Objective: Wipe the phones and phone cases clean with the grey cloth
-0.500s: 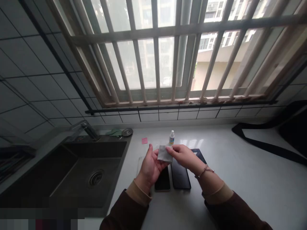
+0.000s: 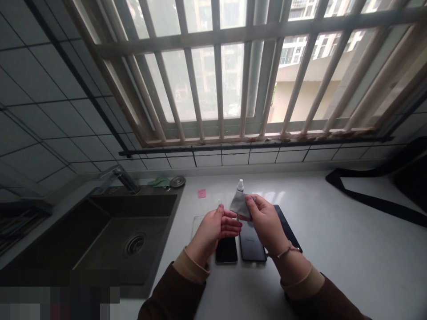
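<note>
While the right hand (image 2: 267, 222) pinches the grey cloth (image 2: 239, 206) at its right edge, the left hand (image 2: 213, 233) is held open beside it at lower centre of the frame.

Hand state is as follows. Right hand: the fingers are closed against the thumb, gripping the cloth. Left hand: the fingers are extended and slightly curved, gripping nothing; their tips sit just beside the cloth's lower edge, and contact cannot be confirmed.

The cloth is held above the counter (image 2: 333, 271), at centre frame. Directly behind it, a small white-capped bottle (image 2: 240, 185) stands upright, its lower part hidden by the cloth.

Below the hands, two dark smartphones lie flat and just apart: the left smartphone (image 2: 226, 250) and the right smartphone (image 2: 250, 243). A flat black panel (image 2: 289, 227) lies partly under the right hand. A clear rectangular sheet (image 2: 198, 225) lies at the left, partly under the left hand.

Further back are a pink note (image 2: 202, 193), a green rag (image 2: 159, 182) and a round metal disc (image 2: 177, 181). A dark steel sink (image 2: 133, 209) and faucet (image 2: 120, 178) occupy the left of the frame. A black strap (image 2: 367, 195) lies at the right.
</note>
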`<action>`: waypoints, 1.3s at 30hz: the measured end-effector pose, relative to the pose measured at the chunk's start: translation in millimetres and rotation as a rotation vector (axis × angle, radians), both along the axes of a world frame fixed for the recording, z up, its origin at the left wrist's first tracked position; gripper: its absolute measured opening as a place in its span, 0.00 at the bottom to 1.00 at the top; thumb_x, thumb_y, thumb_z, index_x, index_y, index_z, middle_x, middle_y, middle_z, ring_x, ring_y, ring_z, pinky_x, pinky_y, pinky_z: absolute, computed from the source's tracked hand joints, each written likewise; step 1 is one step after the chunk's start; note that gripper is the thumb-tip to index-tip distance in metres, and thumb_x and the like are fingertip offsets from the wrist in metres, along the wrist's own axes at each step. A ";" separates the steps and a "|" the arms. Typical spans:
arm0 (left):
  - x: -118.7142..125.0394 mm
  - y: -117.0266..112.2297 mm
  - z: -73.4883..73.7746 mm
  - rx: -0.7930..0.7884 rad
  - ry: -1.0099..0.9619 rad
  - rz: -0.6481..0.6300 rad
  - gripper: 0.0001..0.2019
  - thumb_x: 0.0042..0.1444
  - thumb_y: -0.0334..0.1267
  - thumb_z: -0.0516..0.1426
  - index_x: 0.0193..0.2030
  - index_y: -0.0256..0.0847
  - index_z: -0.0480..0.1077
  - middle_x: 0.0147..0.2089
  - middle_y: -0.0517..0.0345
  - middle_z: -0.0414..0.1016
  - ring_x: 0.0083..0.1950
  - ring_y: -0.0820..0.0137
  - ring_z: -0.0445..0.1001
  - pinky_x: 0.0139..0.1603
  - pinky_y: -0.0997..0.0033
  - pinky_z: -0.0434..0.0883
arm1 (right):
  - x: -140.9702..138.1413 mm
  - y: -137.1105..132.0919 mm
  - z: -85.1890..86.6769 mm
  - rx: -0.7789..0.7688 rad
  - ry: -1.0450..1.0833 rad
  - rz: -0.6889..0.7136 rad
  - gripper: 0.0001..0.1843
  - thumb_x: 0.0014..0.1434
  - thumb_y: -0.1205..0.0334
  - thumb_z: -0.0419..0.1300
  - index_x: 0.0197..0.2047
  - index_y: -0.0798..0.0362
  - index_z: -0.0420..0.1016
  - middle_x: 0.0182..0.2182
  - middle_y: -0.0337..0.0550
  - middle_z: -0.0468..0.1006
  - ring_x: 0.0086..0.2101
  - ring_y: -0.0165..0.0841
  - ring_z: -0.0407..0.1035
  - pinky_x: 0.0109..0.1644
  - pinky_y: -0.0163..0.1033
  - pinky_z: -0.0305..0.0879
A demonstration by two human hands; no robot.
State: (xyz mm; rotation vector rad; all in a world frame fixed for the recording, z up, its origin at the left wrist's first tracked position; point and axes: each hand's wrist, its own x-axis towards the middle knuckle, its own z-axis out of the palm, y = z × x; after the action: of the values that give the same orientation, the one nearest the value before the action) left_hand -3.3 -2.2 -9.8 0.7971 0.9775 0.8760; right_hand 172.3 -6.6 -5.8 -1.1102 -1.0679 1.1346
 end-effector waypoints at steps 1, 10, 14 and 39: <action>-1.2 0.8 -1.2 0.020 0.016 0.005 0.25 0.73 0.55 0.52 0.42 0.32 0.77 0.35 0.37 0.84 0.31 0.63 0.83 0.34 0.67 0.79 | -1.7 0.6 -3.8 -0.055 0.098 0.013 0.24 0.64 0.36 0.65 0.44 0.50 0.79 0.33 0.41 0.81 0.32 0.36 0.75 0.32 0.38 0.76; -33.0 24.8 8.0 0.414 0.633 0.213 0.13 0.70 0.41 0.55 0.54 0.38 0.75 0.52 0.40 0.83 0.47 0.59 0.84 0.50 0.60 0.79 | 0.4 5.7 -16.3 -0.285 0.459 0.139 0.15 0.66 0.49 0.68 0.48 0.51 0.81 0.45 0.49 0.86 0.39 0.37 0.84 0.41 0.38 0.85; -64.4 29.0 10.7 0.420 1.020 0.312 0.07 0.60 0.39 0.64 0.42 0.40 0.77 0.52 0.36 0.80 0.62 0.45 0.76 0.65 0.50 0.68 | 0.4 4.3 -14.9 -0.274 0.518 0.132 0.11 0.65 0.56 0.69 0.48 0.52 0.82 0.47 0.47 0.87 0.42 0.35 0.84 0.46 0.36 0.85; -48.5 31.7 0.9 0.340 0.476 0.298 0.18 0.61 0.56 0.61 0.44 0.44 0.66 0.22 0.68 0.68 0.21 0.71 0.68 0.28 0.72 0.69 | 0.5 -11.8 -4.8 -0.182 0.446 0.557 0.25 0.63 0.44 0.72 0.55 0.52 0.82 0.48 0.51 0.85 0.46 0.39 0.81 0.48 0.45 0.81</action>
State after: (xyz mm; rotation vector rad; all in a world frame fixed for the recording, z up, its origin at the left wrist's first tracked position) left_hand -51.8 29.5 -9.0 1.2044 1.4118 1.1565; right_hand 172.8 -18.4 -10.6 -0.6486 -0.9489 1.8509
